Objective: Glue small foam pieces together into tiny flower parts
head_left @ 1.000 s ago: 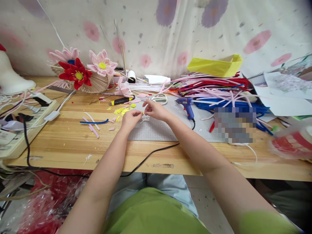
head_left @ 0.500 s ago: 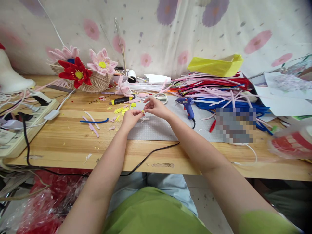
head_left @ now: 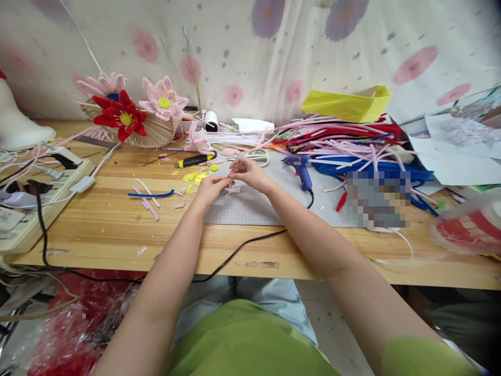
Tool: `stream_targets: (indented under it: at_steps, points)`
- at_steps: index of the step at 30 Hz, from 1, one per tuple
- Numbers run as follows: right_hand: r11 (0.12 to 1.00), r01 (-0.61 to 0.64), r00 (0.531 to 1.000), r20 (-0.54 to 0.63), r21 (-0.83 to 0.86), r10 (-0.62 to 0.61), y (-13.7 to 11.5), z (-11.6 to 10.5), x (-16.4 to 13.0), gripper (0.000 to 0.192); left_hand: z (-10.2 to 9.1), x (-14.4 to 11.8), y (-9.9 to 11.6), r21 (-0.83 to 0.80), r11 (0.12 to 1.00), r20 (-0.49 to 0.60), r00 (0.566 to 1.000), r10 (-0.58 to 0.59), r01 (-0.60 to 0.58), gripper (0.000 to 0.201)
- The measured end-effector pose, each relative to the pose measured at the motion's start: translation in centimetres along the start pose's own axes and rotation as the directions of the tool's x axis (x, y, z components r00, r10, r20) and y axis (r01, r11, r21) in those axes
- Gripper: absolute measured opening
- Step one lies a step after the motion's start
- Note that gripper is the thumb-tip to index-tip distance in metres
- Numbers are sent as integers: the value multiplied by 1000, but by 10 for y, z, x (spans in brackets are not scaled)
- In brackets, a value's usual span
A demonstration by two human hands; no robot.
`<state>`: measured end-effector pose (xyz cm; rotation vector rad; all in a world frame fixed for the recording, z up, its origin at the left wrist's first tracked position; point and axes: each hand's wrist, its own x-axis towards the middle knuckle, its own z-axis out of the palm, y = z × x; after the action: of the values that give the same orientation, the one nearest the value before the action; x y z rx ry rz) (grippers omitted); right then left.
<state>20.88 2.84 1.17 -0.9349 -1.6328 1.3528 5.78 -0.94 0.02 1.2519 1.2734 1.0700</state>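
Observation:
My left hand [head_left: 209,189] and my right hand [head_left: 247,173] meet above the grey cutting mat [head_left: 254,206] on the wooden table [head_left: 117,224]. Between their fingertips they pinch a tiny yellow piece [head_left: 229,180]; its exact shape is too small to tell. A small pale scrap [head_left: 234,191] lies on the mat just under the fingers. Yellow cut-offs [head_left: 198,177] and pink strips [head_left: 146,201] are scattered left of my left hand.
A blue glue gun [head_left: 300,169] lies right of my hands, its black cord [head_left: 242,248] running over the table's front edge. Scissors [head_left: 256,155], a yellow-handled tool [head_left: 194,160], a heap of pipe cleaners [head_left: 352,146], pipe-cleaner flowers [head_left: 129,112], and a power strip [head_left: 35,198] surround the mat.
My right hand rose slightly and shifted a little left, closer to my left fingertips. The left hand stayed nearly in place.

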Motion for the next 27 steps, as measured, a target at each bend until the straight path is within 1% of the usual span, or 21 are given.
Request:
stream_targets:
  at_steps: [4, 10, 13, 19, 27]
  points:
    - [1000, -5, 1000, -6, -6, 5, -1, 0, 0, 23, 0, 2, -3, -71, 997, 27, 1000, -5, 7, 43]
    - [999, -26, 999, -25, -19, 25, -2, 1, 0, 23, 0, 2, -6, -65, 998, 25, 999, -22, 23, 51]
    - [999, -39, 998, -42, -8, 38, -3, 2, 0, 24, 0, 1, -5, -64, 997, 26, 999, -29, 31, 51]
    - [998, -66, 996, -64, -14, 65, -4, 2, 0, 20, 0, 2, -4, -46, 998, -4, 999, -42, 42, 42]
    - [991, -6, 1000, 13, -131, 7, -10, 0, -1, 16, 0, -1, -2, 64, 997, -21, 999, -41, 42, 24]
